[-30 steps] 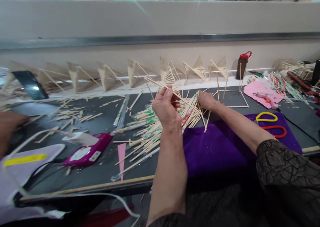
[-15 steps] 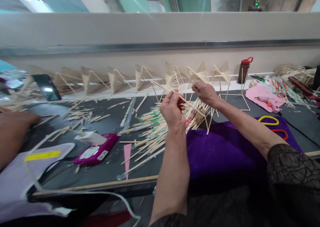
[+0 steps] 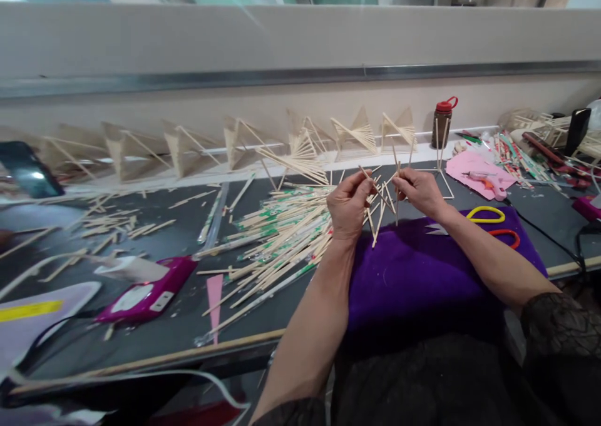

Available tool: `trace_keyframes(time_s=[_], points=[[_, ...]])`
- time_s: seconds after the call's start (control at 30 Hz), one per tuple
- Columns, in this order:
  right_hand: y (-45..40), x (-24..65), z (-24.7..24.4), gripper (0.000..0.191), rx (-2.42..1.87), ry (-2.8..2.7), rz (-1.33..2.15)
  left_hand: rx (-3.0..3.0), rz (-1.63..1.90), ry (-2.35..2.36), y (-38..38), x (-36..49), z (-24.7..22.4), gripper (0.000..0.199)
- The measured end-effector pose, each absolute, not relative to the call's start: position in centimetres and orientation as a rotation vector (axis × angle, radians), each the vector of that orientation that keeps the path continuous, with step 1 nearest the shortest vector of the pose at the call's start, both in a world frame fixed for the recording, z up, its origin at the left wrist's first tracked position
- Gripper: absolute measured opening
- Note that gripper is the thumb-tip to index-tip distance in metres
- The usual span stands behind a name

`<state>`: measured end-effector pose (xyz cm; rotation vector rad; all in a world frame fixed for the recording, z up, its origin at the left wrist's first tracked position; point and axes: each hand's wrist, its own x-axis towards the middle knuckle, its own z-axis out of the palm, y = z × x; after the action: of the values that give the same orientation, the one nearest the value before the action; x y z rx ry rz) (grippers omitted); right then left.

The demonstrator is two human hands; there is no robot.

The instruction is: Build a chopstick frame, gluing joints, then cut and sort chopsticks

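Note:
My left hand (image 3: 348,206) is closed, pinching a thin wooden chopstick (image 3: 385,201) that slants down to the right. Just beside it, my right hand (image 3: 417,191) grips another chopstick (image 3: 397,212) that stands nearly upright. The two sticks are close together; whether they touch I cannot tell. Under and left of my hands spreads a heap of chopsticks (image 3: 282,238), several still in green-printed plastic wrappers. Below my right forearm, scissors (image 3: 486,214) with yellow and red handles lie on a purple cloth (image 3: 408,269).
Twisted stick models (image 3: 354,132) line the wall. At the right are a brown bottle (image 3: 440,129) and a hot glue gun (image 3: 491,185) on pink paper (image 3: 462,166). A magenta power strip (image 3: 150,291), broken stick pieces (image 3: 113,219) and a phone (image 3: 30,169) are at the left.
My right hand has come down beside my left and now shows an upright chopstick in its fingers. The view has shifted right, and the other person's arm at the left has mostly left it.

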<state>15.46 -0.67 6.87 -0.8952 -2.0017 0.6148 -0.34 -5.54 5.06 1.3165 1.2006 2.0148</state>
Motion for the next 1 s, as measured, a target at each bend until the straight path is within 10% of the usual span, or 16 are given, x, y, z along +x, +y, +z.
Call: trace_keyframes(time_s=[1.0], points=[[-0.5, 15.4, 3.5, 0.018, -0.771, -2.191, 0.478, 1.499, 1.823, 1.364, -5.1, 0.1, 3.4, 0.018]])
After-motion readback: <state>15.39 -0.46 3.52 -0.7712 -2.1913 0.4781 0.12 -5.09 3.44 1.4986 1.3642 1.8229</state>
